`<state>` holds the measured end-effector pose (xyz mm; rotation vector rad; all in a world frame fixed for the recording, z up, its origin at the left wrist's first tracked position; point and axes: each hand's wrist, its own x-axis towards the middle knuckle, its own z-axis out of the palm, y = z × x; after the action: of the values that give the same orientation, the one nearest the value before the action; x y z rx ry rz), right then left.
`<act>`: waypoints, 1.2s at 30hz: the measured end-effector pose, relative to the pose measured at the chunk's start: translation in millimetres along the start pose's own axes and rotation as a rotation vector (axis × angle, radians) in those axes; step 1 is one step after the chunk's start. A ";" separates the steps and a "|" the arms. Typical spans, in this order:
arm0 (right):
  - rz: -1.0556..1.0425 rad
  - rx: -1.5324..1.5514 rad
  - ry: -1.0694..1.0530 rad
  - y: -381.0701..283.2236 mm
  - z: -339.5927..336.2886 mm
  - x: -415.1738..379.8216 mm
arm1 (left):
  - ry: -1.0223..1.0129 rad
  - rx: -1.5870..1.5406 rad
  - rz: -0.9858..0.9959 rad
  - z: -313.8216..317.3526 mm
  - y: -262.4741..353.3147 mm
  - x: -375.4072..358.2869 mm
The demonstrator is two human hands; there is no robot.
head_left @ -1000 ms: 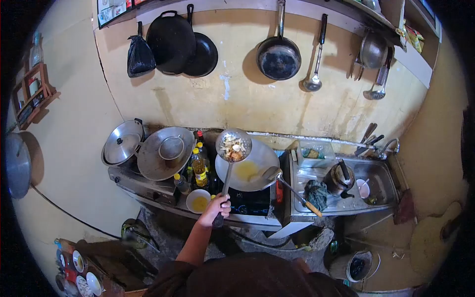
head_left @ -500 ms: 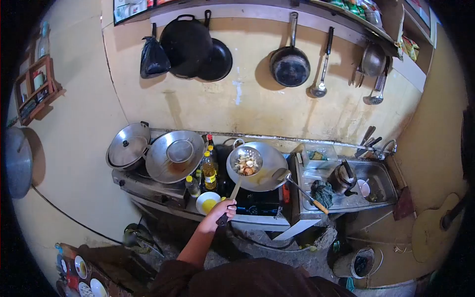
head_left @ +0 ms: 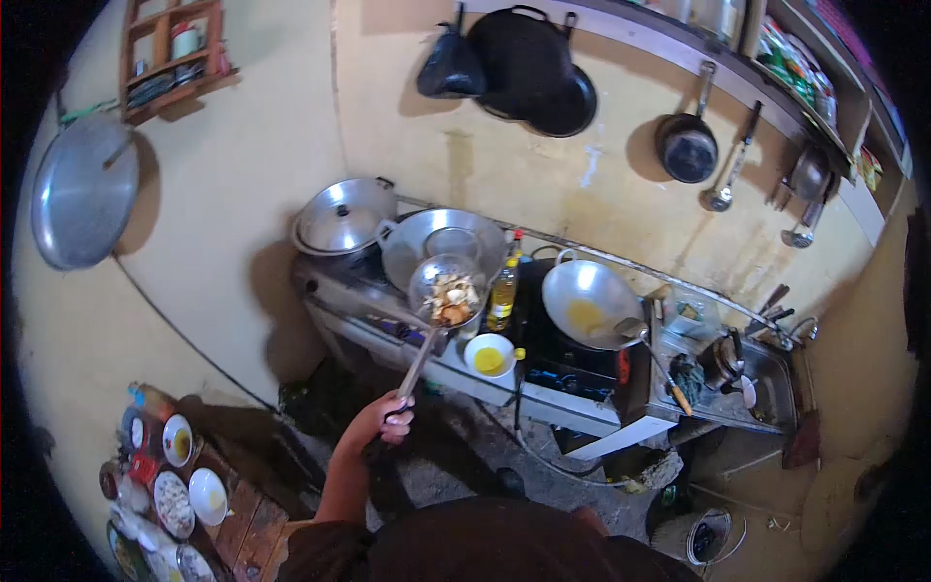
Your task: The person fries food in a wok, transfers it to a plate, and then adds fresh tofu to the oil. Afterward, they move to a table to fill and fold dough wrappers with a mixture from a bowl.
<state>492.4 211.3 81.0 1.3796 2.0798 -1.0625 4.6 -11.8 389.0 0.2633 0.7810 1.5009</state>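
Observation:
My left hand (head_left: 383,425) grips the long handle of a round metal skimmer (head_left: 447,291) loaded with fried pieces of food. The skimmer hangs in the air over the left part of the stove counter, in front of a lidded wok (head_left: 443,246). To its right, on the burner, sits an open wok (head_left: 589,307) with yellow oil at its bottom and a spatula (head_left: 661,363) leaning on its rim. A small white bowl (head_left: 489,355) of yellow liquid stands on the counter's front edge, beside an oil bottle (head_left: 502,287). My right hand is out of sight.
A low wooden table (head_left: 242,519) at the lower left carries several bowls and plates (head_left: 176,478). A lidded pot (head_left: 344,217) stands at the stove's left end. A sink (head_left: 766,386) with a kettle (head_left: 722,357) is on the right. Pans hang on the wall (head_left: 529,68).
The skimmer with food has left the open wok and swung to the left, over the counter. My view has turned left, bringing the low table with dishes into sight.

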 end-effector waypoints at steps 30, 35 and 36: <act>-0.064 0.089 -0.033 -11.4 254.8 -104.9 | 0.653 -0.683 0.517 -157.6 -185.1 -449.4; -0.555 -0.318 -0.247 102.6 325.6 -103.9 | 0.606 -0.720 0.506 -164.8 -209.4 -465.4; -0.563 -0.322 -0.244 131.1 352.9 -94.9 | 0.640 -0.729 0.491 -162.3 -209.3 -468.9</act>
<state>629.1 -93.0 -117.7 0.4906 2.3711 -0.9732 124.7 -525.8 281.9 -0.6482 0.6178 2.2749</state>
